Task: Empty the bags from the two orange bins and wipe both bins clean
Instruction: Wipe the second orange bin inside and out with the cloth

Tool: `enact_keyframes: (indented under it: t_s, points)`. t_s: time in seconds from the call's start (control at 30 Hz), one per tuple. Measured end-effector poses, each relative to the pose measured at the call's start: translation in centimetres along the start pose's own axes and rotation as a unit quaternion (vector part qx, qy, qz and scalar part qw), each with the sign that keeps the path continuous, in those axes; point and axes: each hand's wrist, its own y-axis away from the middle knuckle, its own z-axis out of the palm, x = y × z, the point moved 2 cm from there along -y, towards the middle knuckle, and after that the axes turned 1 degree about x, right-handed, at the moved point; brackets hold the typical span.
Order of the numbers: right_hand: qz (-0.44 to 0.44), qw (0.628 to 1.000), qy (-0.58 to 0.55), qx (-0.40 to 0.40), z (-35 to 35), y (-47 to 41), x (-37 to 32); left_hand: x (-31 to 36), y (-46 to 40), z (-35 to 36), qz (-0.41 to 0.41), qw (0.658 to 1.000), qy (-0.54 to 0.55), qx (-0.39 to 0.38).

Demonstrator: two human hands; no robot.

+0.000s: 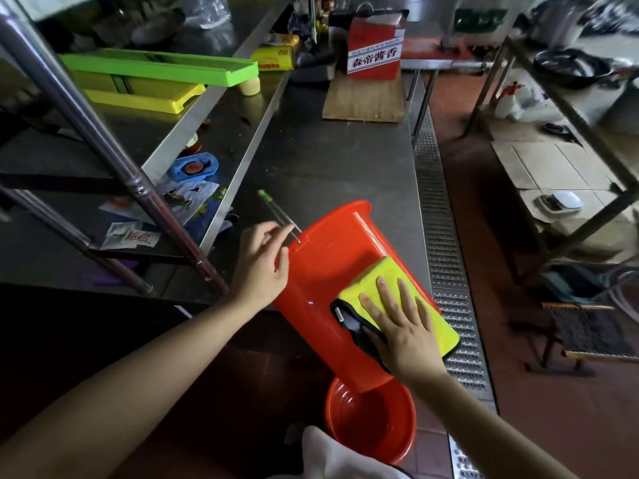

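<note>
One orange bin (321, 271) lies tilted on its side at the front edge of the steel table (328, 160), rim end toward the table. My left hand (262, 264) grips its rim by the metal handle (276, 210), fingers curled over the edge. My right hand (401, 323) presses flat, fingers spread, on a yellow cloth with black trim (380, 281) laid on the bin's side. A second orange bin (371, 423) stands upright on the floor below, looking empty inside.
A shelf rack with green and yellow trays (155, 67) and clutter stands left. A red paper bag (375, 46) and wooden board (364, 98) sit at the table's far end. A metal floor drain grate (446, 257) runs along the right. White fabric (332, 454) shows below.
</note>
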Motion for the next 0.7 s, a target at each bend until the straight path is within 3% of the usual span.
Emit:
enact_keyframes:
  t_s: [0.07, 0.1, 0.17, 0.23, 0.3, 0.47, 0.7]
  points:
    - [-0.008, 1.000, -0.001, 0.005, -0.1, 0.1, -0.8, 2.6, -2.7, 0.7, 0.094, 0.995, -0.027, 0.008]
    - [-0.015, 1.000, 0.001, 0.006, -0.1, 0.2, -1.2, 3.8, -4.3, 1.4, 0.098, 0.994, -0.051, -0.023]
    - [-0.029, 0.999, 0.012, 0.005, 0.2, 0.6, -2.0, 5.5, -7.5, 3.3, 0.018, 0.985, -0.095, -0.140]
    - [-0.041, 0.999, 0.026, 0.001, 0.6, 1.2, -2.8, 5.9, -9.8, 5.0, -0.116, 0.951, -0.108, -0.266]
    - [-0.045, 0.998, 0.031, 0.006, 0.9, 1.7, -3.1, 5.8, -10.9, 6.2, -0.206, 0.916, -0.098, -0.331]
    - [-0.030, 0.999, 0.022, 0.008, 0.8, 0.9, -3.6, 6.4, -10.9, 6.7, -0.186, 0.938, -0.052, -0.288]
    - [0.014, 1.000, 0.000, 0.008, -0.9, -6.7, -4.1, 6.2, -10.5, 6.5, -0.173, 0.950, 0.103, -0.240]
